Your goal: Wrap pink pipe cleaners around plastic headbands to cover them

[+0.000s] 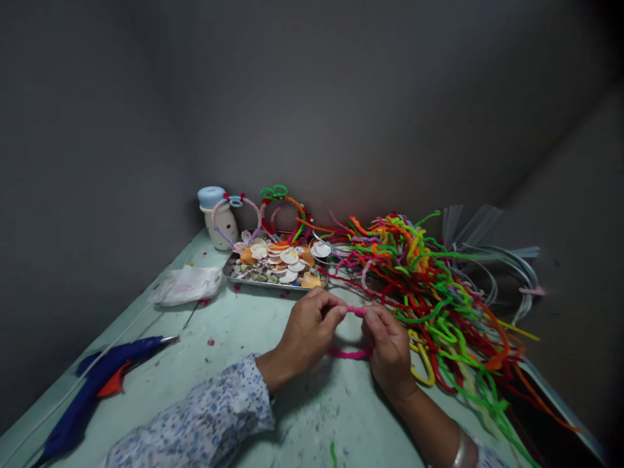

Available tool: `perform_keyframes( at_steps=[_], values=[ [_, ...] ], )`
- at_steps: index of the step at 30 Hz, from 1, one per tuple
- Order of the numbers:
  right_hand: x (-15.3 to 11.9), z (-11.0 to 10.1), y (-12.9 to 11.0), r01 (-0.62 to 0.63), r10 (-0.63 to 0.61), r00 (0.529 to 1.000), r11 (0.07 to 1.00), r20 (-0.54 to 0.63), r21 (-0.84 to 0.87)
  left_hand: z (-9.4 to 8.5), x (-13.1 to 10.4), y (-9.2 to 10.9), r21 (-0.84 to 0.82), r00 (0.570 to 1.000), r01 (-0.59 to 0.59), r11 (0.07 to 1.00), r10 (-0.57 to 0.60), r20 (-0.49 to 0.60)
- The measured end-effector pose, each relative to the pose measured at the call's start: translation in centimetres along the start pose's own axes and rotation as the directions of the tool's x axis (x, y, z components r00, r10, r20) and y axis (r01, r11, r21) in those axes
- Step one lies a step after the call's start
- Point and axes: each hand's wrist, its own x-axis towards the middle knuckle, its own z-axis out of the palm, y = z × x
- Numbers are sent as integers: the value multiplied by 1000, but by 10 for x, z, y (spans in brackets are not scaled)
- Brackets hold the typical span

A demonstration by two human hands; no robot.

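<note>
A bright pink pipe cleaner (351,355) forms a loop between my two hands, above the front middle of the table. My left hand (312,328) pinches its upper part between thumb and fingertips. Close beside it, my right hand (390,344) is closed on the same pink piece, thumb on top. A short pink stretch shows between the fingertips; the sides of the loop are hidden behind my hands. Beyond them stands a metal tray (273,284) of seashells (287,257). To the right lies a tangled heap of colourful pipe cleaners (414,260).
A blue glue gun (92,390) with an orange trigger and white cord lies at left. Behind it are a plastic packet (188,286) and a white jar (221,224) with a blue lid. Decorated headbands (260,224) stand by the tray. Bundled clear hoops (529,286) lie at far right.
</note>
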Motion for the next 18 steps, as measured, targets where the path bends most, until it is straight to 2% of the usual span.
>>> perform_keyframes(
  at_steps=[8, 18],
  values=[
    [1, -1, 2, -13, 13, 1000, 1000, -4, 8, 1, 6, -6, -244, 982, 183, 952, -163, 101],
    [2, -1, 2, -2, 2, 1000, 1000, -2, -20, 0, 8, -8, -323, 947, 317, 892, -275, 167]
  ],
)
